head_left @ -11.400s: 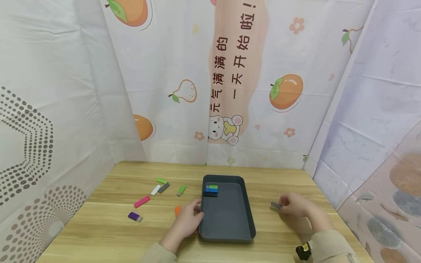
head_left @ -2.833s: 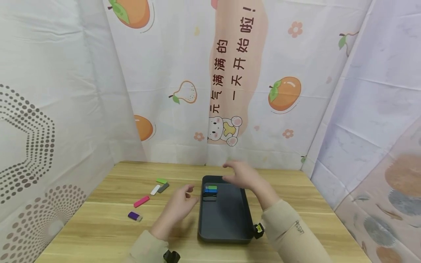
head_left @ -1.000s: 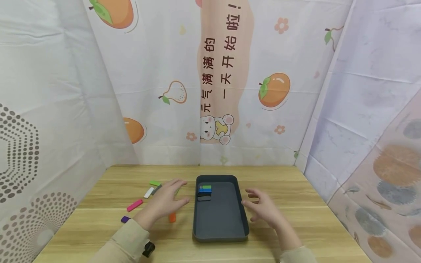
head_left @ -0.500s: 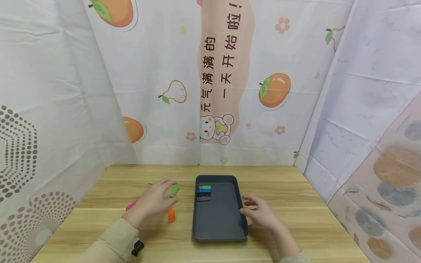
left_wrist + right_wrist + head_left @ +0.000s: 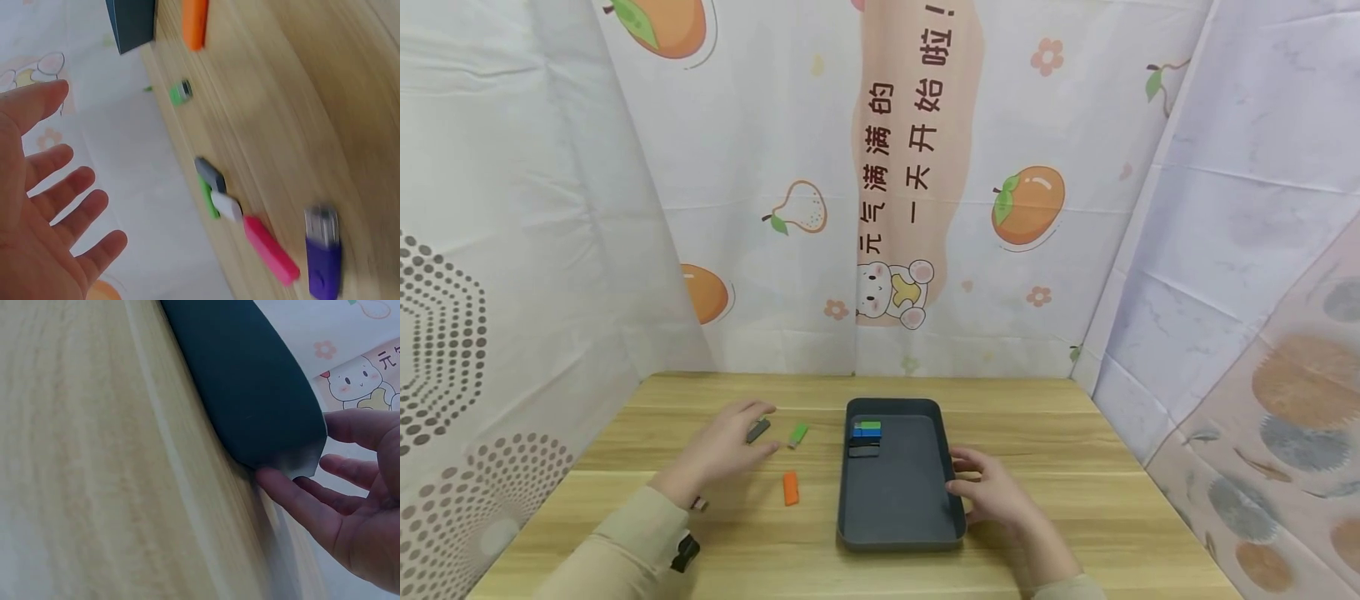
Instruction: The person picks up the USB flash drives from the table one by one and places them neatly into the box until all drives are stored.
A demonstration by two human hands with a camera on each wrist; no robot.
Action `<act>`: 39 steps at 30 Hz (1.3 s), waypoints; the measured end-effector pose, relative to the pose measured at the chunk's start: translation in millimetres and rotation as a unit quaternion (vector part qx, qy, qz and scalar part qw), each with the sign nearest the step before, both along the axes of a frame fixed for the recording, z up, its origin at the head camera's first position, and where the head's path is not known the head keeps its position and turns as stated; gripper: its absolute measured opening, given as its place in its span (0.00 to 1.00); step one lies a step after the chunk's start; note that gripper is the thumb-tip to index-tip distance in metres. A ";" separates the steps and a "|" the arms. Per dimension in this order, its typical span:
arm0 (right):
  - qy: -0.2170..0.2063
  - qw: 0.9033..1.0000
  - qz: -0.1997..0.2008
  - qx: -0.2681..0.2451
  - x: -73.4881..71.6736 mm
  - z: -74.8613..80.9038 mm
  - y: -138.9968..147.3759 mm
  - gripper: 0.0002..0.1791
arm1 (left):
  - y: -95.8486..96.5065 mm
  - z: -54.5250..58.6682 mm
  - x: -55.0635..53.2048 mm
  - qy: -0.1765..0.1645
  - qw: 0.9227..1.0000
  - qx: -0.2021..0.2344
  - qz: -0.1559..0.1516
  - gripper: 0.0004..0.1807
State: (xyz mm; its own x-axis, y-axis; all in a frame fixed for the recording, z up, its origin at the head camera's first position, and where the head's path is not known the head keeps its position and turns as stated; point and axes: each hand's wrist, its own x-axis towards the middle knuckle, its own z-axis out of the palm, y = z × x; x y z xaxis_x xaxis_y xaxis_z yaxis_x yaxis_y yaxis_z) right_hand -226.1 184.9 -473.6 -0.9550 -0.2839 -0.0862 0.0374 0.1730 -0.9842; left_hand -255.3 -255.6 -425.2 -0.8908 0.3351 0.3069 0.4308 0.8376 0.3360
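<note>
My left hand [image 5: 721, 450] hovers with spread fingers over the left part of the table, holding nothing. Around it lie USB sticks: a grey one [image 5: 758, 430], a green one [image 5: 798, 435] and an orange one [image 5: 791, 488]. From the left wrist, a pink stick [image 5: 270, 250], a white one [image 5: 226, 205], a second green one [image 5: 209, 199] and a purple one [image 5: 324, 262] show too; the hand mostly hides these from the head. My right hand [image 5: 992, 490] grips the right rim of a dark grey tray [image 5: 902, 492], thumb at the rim, fingers along the outer wall.
Inside the tray, at its far left, several sticks lie in a column: green [image 5: 871, 425], blue [image 5: 867, 432], black [image 5: 865, 442] and grey [image 5: 863, 452]. The wooden table [image 5: 1030, 417] ends against a printed curtain [image 5: 760, 350] at the back.
Over the last second my left hand has moved left, away from the tray, uncovering the green stick. The right hand has come to the tray's right rim. A grey stick was added to the tray earlier.
</note>
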 end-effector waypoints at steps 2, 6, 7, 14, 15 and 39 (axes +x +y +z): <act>0.000 1.000 0.000 -0.004 -0.9 -1.4 0.5 0.38 | -6.7 1.1 0.1 -0.005 1.000 -0.007 0.002 0.32; 0.001 1.000 -0.003 -0.005 -2.6 -4.0 1.1 0.39 | -18.8 3.3 1.8 -0.023 0.999 -0.024 0.004 0.33; 0.002 1.000 -0.003 -0.005 -3.2 -4.7 1.1 0.39 | -21.4 3.6 2.3 -0.026 0.999 -0.028 0.002 0.33; 0.000 1.000 -0.001 -0.008 -6.1 -7.0 1.1 0.43 | -36.0 -3.1 5.7 -0.056 0.997 -0.054 -0.003 0.32; 0.000 1.000 0.000 -0.008 -6.3 -7.2 1.2 0.43 | -37.9 -4.8 6.6 -0.059 0.997 -0.056 -0.003 0.31; -0.008 1.000 0.000 -0.003 -8.8 -7.6 2.2 0.45 | -76.7 -23.4 19.0 -0.170 0.983 -0.062 0.021 0.20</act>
